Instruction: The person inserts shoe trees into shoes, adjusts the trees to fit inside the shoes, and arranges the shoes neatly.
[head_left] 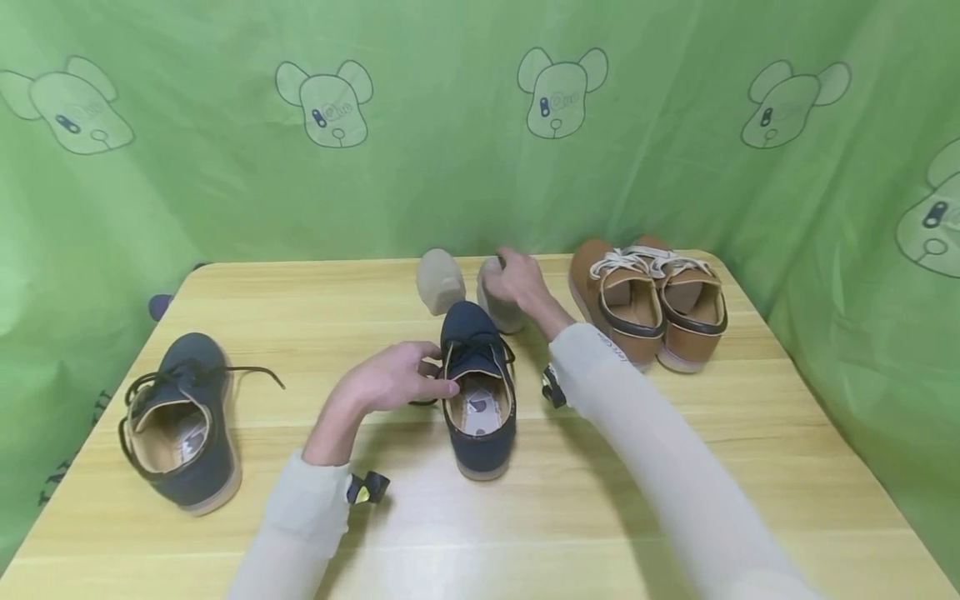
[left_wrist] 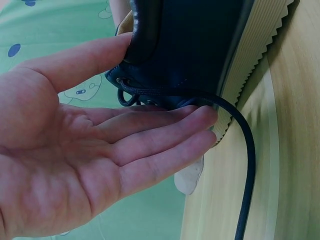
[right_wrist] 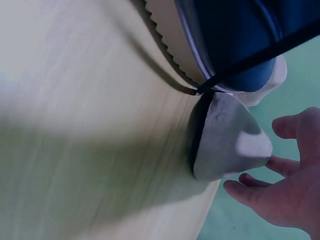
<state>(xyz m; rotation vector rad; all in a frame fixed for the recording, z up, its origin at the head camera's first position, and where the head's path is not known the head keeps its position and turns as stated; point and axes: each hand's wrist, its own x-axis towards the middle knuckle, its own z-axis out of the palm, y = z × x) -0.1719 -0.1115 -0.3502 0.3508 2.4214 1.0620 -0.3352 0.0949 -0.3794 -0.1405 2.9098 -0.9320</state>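
Observation:
A navy lace-up shoe [head_left: 482,442] stands mid-table, its toe pointing away. My left hand [head_left: 395,377] is at its left side, the thumb over the collar edge and the fingers, fairly straight in the left wrist view, against the upper by a dark lace [left_wrist: 247,165]. Beyond the toe lie two beige, toe-shaped shoe inserts, a left one [head_left: 440,281] and a right one [head_left: 501,312]. My right hand [head_left: 517,283] is at the right insert. In the right wrist view, its fingers [right_wrist: 285,165] are spread at the insert's tip [right_wrist: 232,140], not wrapped round it.
Another navy shoe [head_left: 213,467] stands at the left, its lace trailing right. A pair of brown shoes with white laces, one left [head_left: 633,337] and one right [head_left: 693,342], stands at the back right. A green curtain [head_left: 450,167] hangs behind the wooden table [head_left: 600,525].

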